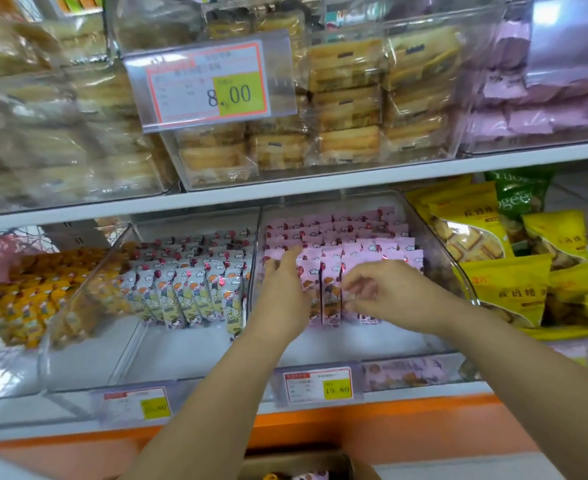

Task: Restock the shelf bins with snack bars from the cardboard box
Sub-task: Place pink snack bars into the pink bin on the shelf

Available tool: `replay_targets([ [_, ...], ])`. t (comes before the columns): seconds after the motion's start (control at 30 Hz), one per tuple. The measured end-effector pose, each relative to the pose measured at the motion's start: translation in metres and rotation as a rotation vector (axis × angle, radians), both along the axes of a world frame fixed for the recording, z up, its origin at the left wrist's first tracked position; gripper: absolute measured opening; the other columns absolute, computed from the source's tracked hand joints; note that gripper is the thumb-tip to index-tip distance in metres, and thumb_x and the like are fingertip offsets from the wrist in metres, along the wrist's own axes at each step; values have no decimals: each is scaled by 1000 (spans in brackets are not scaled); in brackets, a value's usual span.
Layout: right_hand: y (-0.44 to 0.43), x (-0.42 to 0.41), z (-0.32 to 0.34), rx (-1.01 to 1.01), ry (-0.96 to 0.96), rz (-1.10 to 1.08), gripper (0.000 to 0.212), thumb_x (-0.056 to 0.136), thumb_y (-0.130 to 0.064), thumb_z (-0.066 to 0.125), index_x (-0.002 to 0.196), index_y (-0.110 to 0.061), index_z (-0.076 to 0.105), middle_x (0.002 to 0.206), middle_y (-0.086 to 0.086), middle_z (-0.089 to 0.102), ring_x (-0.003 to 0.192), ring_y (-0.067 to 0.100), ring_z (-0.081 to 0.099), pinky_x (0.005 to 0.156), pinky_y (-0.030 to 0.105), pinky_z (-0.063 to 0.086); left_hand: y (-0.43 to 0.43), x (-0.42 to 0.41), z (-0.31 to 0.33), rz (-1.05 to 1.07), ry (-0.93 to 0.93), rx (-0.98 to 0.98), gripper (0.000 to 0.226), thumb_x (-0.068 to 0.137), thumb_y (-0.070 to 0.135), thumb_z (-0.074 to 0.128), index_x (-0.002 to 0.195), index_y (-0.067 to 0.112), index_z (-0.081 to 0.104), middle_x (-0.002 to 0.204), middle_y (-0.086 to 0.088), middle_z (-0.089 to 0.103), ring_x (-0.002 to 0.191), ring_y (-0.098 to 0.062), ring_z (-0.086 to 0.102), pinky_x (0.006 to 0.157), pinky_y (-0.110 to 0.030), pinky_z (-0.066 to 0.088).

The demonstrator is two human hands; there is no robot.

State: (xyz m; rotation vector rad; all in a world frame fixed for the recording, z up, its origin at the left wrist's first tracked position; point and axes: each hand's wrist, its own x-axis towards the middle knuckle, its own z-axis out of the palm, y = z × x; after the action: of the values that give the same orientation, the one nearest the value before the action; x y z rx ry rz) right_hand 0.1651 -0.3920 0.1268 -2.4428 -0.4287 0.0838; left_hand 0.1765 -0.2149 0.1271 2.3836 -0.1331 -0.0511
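Pink-wrapped snack bars [351, 244] stand in rows in a clear shelf bin [438, 251] at the middle of the lower shelf. My left hand [284, 289] reaches into that bin with fingers extended, resting flat against the left end of the front row. My right hand [386, 292] hovers at the front row's right part, fingers curled and touching the bars' tops; whether it pinches one I cannot tell. The cardboard box [299, 465] shows at the bottom edge, below my arms, with a few wrappers inside.
A bin of white-wrapped bars [195, 282] stands left of the pink ones, and orange-wrapped bars [33, 289] further left. Yellow and green biscuit bags [507, 285] lie to the right. Clear bins of pastries [348, 98] fill the upper shelf. Price tags [318, 384] hang on the shelf edge.
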Motion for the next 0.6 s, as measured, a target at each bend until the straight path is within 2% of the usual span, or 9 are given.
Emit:
replay_targets([
  [0.03,-2,-3,-1,-64,130,50,21,87,-25,67,108,-21,66,99,-9,61,86,4,58,74,9,43,2,-4,2,-11,5,-10,67,94,5,55,148,31,24,149,-9,26,95,-20,52,69,-19,40],
  [0.1,-3,-8,-5,-197,372,123,24,93,-28,59,113,-15,65,101,-7,61,93,12,59,88,23,47,6,-14,6,-44,-5,-38,63,96,10,53,147,34,26,149,-6,29,100,-18,54,64,-14,38],
  [0.13,-2,-10,-7,-276,441,149,28,95,-34,55,113,-14,65,102,-5,61,96,17,59,92,31,47,8,-20,8,-73,-7,-69,59,96,11,52,146,34,30,146,-3,33,101,-15,55,65,-15,39],
  [0.17,-1,-11,-9,-363,480,168,34,96,-40,50,114,-15,64,107,-2,62,98,19,57,94,34,44,10,-25,8,-109,-6,-104,55,97,12,51,144,33,34,142,1,39,100,-10,55,66,-13,41],
  [0.27,3,-11,-8,-534,559,156,46,96,-52,41,125,-20,58,134,0,54,116,19,50,101,33,35,17,-40,7,-202,28,-158,44,98,11,50,136,31,44,123,16,49,100,-2,53,65,-3,41],
  [0.33,4,-7,-5,-551,618,149,47,96,-51,42,127,-20,57,138,1,51,124,21,48,107,37,35,21,-44,4,-214,44,-183,39,98,11,50,131,31,49,114,19,51,104,-3,54,71,-6,42],
  [0.43,5,-3,-5,-543,691,155,49,95,-51,45,121,-14,62,135,7,55,122,26,51,107,44,38,23,-45,0,-210,72,-241,35,97,11,52,124,33,53,112,18,54,104,-6,58,76,-14,46],
  [0.6,5,-7,3,-422,725,135,64,89,-62,45,132,-16,53,144,3,43,131,23,41,110,40,33,19,-46,-3,-244,100,-264,32,97,11,53,113,38,51,109,17,56,98,-7,61,65,-9,45],
])
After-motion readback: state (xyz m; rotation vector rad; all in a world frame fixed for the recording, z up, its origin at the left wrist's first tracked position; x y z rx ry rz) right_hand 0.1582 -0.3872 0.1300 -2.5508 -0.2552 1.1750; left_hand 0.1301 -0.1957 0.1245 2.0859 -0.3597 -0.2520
